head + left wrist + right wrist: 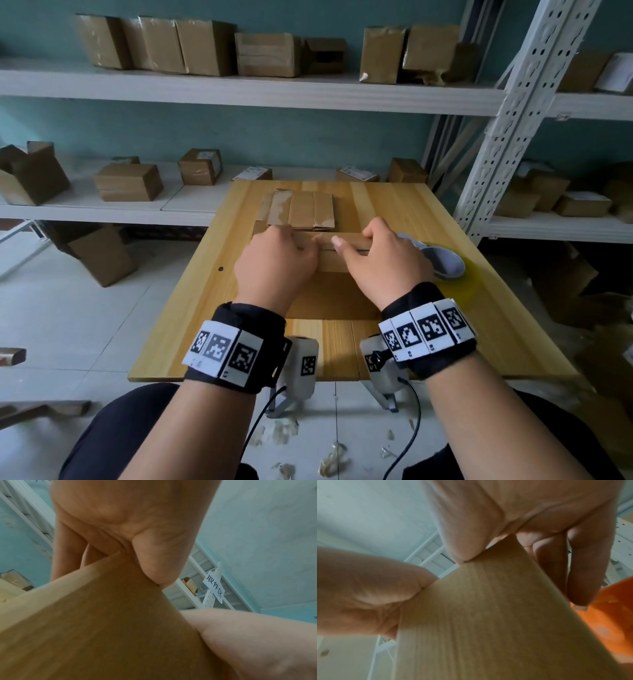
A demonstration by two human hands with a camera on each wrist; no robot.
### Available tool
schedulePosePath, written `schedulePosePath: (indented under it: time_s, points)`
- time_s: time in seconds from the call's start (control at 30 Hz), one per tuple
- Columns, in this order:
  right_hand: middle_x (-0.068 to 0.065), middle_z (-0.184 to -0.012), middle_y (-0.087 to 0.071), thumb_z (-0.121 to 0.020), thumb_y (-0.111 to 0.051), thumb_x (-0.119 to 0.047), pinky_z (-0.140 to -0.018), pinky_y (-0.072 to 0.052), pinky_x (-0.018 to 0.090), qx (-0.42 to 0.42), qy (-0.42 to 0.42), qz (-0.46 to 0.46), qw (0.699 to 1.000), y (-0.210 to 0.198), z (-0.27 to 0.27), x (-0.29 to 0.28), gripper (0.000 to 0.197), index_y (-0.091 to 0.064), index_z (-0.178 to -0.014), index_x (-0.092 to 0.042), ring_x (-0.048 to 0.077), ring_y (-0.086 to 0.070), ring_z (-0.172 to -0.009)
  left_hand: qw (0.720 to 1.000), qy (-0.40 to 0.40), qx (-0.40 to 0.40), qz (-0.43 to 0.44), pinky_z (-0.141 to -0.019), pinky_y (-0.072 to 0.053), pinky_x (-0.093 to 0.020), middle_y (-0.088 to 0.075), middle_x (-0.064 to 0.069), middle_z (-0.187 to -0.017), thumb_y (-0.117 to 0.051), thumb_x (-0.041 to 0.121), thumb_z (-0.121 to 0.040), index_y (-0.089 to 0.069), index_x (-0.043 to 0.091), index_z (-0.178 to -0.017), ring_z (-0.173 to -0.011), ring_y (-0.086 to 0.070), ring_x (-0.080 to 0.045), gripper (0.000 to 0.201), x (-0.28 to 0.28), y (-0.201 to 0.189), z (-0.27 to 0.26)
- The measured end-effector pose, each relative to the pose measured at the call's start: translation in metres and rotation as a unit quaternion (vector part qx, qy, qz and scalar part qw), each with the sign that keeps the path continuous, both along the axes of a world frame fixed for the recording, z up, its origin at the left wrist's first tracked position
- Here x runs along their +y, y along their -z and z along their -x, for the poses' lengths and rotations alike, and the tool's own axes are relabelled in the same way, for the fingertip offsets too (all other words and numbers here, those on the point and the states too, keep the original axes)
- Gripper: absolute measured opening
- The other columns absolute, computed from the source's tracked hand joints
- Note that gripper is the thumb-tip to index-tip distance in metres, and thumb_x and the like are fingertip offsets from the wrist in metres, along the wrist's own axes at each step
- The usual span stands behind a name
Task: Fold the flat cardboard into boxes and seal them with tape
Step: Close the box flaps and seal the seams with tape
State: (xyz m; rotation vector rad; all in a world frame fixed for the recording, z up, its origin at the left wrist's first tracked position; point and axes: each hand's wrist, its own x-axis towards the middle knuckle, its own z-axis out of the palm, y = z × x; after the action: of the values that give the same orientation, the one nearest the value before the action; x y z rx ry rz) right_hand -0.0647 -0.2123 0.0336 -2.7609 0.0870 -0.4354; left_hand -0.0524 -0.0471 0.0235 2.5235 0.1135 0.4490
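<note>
The box point(337, 253) sits mid-table point(445, 274), pinned under both hands at its top edge. The left hand point(274, 263) curls its fingers over the left part of that edge, thumb on the near face. The right hand point(383, 260) pinches the right part likewise. Plain brown cardboard, 2 top flaps meeting at a seam. The tape point(448, 270) lies just right of the right hand; flat cardboard point(301, 209) lies behind.

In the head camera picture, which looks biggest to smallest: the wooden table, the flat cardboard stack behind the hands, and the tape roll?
1. Wooden table, by far the largest.
2. Flat cardboard stack.
3. Tape roll, partly hidden by the right hand, so this last ranking is unsure.
</note>
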Motion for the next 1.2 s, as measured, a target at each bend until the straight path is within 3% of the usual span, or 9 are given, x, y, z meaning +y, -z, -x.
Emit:
schedulePosePath:
  time_s: [0.1, 0.27, 0.4, 0.5, 0.6, 0.8, 0.97, 1.13, 1.2]
  points:
    - [-0.006, -0.088, -0.068, -0.105, -0.045, -0.055, -0.070, -0.057, 0.037, -0.010, -0.039, -0.051, 0.998, 0.004, -0.005, -0.010, 0.032, -0.058, -0.119, -0.029, 0.023, -0.067, -0.081, 0.996, 0.051, 0.008, 0.067, -0.058, -0.045, -0.031, -0.066, -0.003, -0.078, -0.056, 0.043, -0.107, -0.071, 0.018, -0.089, -0.075, -0.065, -0.026, 0.035, 0.013, -0.002, -0.003]
    - [-0.007, -0.103, -0.071, -0.109, -0.045, -0.034, -0.074, -0.056, 0.034, -0.010, -0.073, -0.114, 0.991, 0.005, -0.011, -0.025, 0.026, -0.064, -0.127, -0.033, 0.016, -0.065, -0.084, 0.974, 0.072, 0.007, 0.216, -0.090, -0.059, -0.049, -0.075, -0.011, -0.103, -0.050, 0.029, -0.112, -0.074, 0.017, -0.095, -0.098, -0.068, -0.030, 0.031, 0.021, -0.003, 0.000]
    - [-0.012, -0.117, -0.066, -0.103, -0.055, -0.045, -0.085, -0.054, 0.034, 0.072, -0.109, -0.237, 0.963, 0.002, -0.013, -0.036, 0.032, -0.064, -0.132, -0.034, 0.007, -0.061, -0.095, 0.916, 0.053, 0.070, 0.392, -0.075, -0.050, -0.028, -0.069, 0.006, -0.104, -0.054, 0.036, -0.111, -0.074, 0.021, -0.120, -0.095, -0.062, -0.012, 0.026, 0.019, 0.000, 0.001]
    - [-0.006, -0.111, -0.076, -0.076, -0.073, -0.069, -0.099, -0.057, 0.044, 0.123, -0.126, -0.322, 0.930, 0.002, -0.014, -0.047, 0.058, -0.069, -0.122, -0.032, 0.014, -0.070, -0.103, 0.874, 0.112, 0.144, 0.451, -0.089, -0.056, -0.032, -0.079, 0.000, -0.107, -0.072, 0.032, -0.100, -0.077, 0.018, -0.120, -0.104, -0.071, -0.021, 0.025, 0.027, 0.006, -0.001]
    - [0.000, -0.108, -0.080, -0.066, -0.087, -0.062, -0.108, -0.053, 0.050, 0.172, -0.172, -0.395, 0.886, 0.006, -0.013, -0.051, 0.068, -0.069, -0.116, -0.019, 0.020, -0.074, -0.106, 0.833, 0.154, 0.146, 0.511, -0.098, -0.058, -0.039, -0.080, -0.009, -0.117, -0.078, 0.022, -0.095, -0.073, 0.012, -0.130, -0.109, -0.074, -0.025, 0.036, 0.031, 0.012, -0.002]
    - [0.000, -0.106, -0.078, -0.064, -0.088, -0.066, -0.104, -0.056, 0.046, 0.189, -0.205, -0.339, 0.898, 0.003, -0.005, -0.048, 0.068, -0.068, -0.115, -0.027, 0.017, -0.074, -0.102, 0.867, 0.090, 0.067, 0.486, -0.096, -0.060, -0.052, -0.081, -0.011, -0.104, -0.082, 0.031, -0.094, -0.084, 0.017, -0.104, -0.099, -0.075, -0.031, 0.017, 0.025, 0.015, -0.004]
    - [-0.004, -0.106, -0.071, -0.063, -0.072, -0.083, -0.092, -0.058, 0.039, 0.159, -0.151, -0.257, 0.941, 0.001, 0.004, -0.034, 0.073, -0.065, -0.114, -0.033, 0.013, -0.069, -0.098, 0.888, 0.073, 0.020, 0.453, -0.095, -0.062, -0.041, -0.080, 0.001, -0.106, -0.077, 0.029, -0.098, -0.084, 0.026, -0.103, -0.105, -0.074, -0.021, 0.009, 0.016, 0.014, -0.002]
    - [-0.006, -0.088, -0.067, -0.079, -0.068, -0.079, -0.067, -0.050, 0.034, 0.125, -0.085, -0.212, 0.965, 0.000, 0.011, -0.010, 0.055, -0.060, -0.099, -0.028, 0.015, -0.066, -0.083, 0.936, 0.074, -0.010, 0.345, -0.099, -0.056, -0.031, -0.070, 0.017, -0.111, -0.064, 0.032, -0.106, -0.077, 0.023, -0.127, -0.108, -0.065, -0.003, 0.026, 0.011, 0.012, 0.002]
    - [-0.008, -0.089, -0.067, -0.082, -0.059, -0.082, -0.066, -0.049, 0.034, 0.104, -0.071, -0.177, 0.976, 0.004, 0.014, -0.002, 0.056, -0.059, -0.102, -0.030, 0.015, -0.065, -0.083, 0.946, 0.084, 0.001, 0.312, -0.103, -0.056, -0.035, -0.065, 0.008, -0.126, -0.061, 0.041, -0.106, -0.067, 0.025, -0.143, -0.115, -0.064, -0.011, 0.041, 0.007, 0.014, 0.003]
